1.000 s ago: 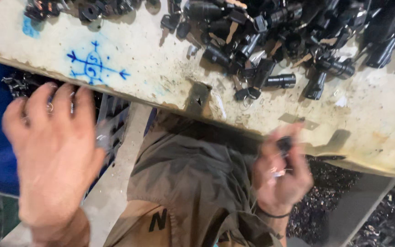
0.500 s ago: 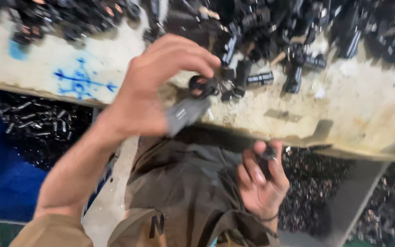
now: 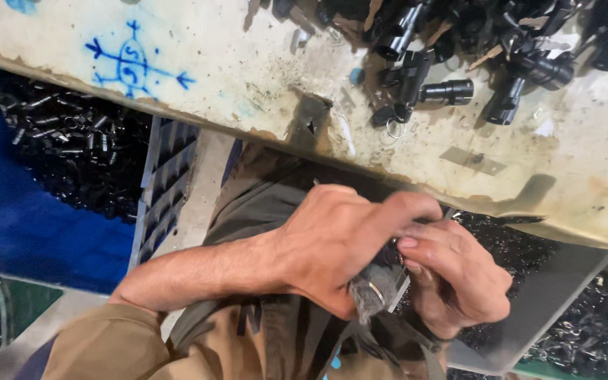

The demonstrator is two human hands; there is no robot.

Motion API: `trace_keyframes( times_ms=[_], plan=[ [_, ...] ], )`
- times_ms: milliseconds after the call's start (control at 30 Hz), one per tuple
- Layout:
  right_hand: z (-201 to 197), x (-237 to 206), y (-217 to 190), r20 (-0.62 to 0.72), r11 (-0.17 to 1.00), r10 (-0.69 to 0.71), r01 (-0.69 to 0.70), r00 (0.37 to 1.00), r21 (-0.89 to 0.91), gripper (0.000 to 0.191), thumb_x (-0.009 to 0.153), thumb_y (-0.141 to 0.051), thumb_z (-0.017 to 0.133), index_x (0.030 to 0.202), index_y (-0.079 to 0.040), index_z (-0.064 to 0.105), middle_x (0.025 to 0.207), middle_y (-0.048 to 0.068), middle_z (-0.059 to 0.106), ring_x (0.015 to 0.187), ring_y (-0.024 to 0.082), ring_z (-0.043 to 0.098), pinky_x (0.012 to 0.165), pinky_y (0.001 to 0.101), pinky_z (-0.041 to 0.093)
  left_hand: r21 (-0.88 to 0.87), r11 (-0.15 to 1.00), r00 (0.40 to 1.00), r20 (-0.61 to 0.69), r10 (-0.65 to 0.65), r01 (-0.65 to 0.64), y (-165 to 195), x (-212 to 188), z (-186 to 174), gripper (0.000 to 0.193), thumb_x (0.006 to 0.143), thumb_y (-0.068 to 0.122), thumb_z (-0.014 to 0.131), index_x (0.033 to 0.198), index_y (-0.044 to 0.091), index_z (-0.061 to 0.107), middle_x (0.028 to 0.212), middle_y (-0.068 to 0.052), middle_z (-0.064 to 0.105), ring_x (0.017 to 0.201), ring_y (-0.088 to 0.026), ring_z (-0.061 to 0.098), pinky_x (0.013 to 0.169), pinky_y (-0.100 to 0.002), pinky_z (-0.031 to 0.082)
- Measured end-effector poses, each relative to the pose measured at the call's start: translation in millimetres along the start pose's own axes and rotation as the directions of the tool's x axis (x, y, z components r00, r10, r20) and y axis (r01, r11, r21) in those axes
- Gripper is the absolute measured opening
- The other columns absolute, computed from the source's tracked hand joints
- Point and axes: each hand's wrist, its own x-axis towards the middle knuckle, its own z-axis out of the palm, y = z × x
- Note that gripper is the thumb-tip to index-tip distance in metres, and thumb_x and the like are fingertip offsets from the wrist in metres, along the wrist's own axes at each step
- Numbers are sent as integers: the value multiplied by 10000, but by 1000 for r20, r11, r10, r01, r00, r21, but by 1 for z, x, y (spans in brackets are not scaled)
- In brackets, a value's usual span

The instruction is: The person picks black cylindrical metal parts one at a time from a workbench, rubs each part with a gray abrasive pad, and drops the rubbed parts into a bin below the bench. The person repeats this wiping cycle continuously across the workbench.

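My left hand (image 3: 339,243) and my right hand (image 3: 459,278) are pressed together over my lap, below the edge of the worn white workbench (image 3: 248,84). Between them they grip a small dark part and a flat grey metal piece (image 3: 381,288) that sticks out under my left palm. The part itself is mostly hidden by my fingers. A heap of black cylindrical metal parts (image 3: 459,42) lies on the bench top above my hands.
A blue bin (image 3: 29,211) on the left holds several small black parts (image 3: 72,148). A dark ribbed crate (image 3: 167,183) stands beside it. More black parts (image 3: 585,331) fill a bin at the lower right. A blue drawn mark (image 3: 131,60) is on the bench.
My left hand came down from the pile on the bench to my lap, carrying a grey piece, and now meets my right hand. The view shifted lower.
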Motion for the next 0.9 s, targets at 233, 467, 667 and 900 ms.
trace_keyframes(
  times_ms=[233,467,667,900],
  plan=[
    [2,-14,11,-66,770,238,-147,969,620,106,1057,-162,700,1046,-58,683,924,133,702,638,143,572,561,242,497,160,984,996,-13,84,-81,21,9,-18,726,700,331,801,1316,85,506,932,-74,730,814,-286,744,653,-377,566],
    [-21,-8,33,183,-20,651,-225,736,974,122,1146,-125,502,1168,-69,608,1081,114,676,697,124,510,595,262,396,754,92,642,-480,-598,650,47,-71,-108,439,706,165,735,1126,57,661,969,-147,692,878,-348,676,729,-459,545],
    [-16,-6,31,219,-32,619,-255,754,966,239,1148,-102,459,1313,-60,626,1085,134,657,724,130,509,617,247,393,778,449,890,-444,-103,440,18,-22,-102,488,874,114,730,1329,-22,619,1191,-183,653,1117,-344,611,934,-473,506],
    [-26,-17,6,287,-166,495,-234,820,958,204,1164,-123,469,1262,-55,635,1122,129,601,807,151,518,652,265,419,876,336,840,130,527,-346,-60,121,-107,200,934,95,691,1135,106,695,1060,-78,600,1078,-262,624,863,-382,507]
  ],
)
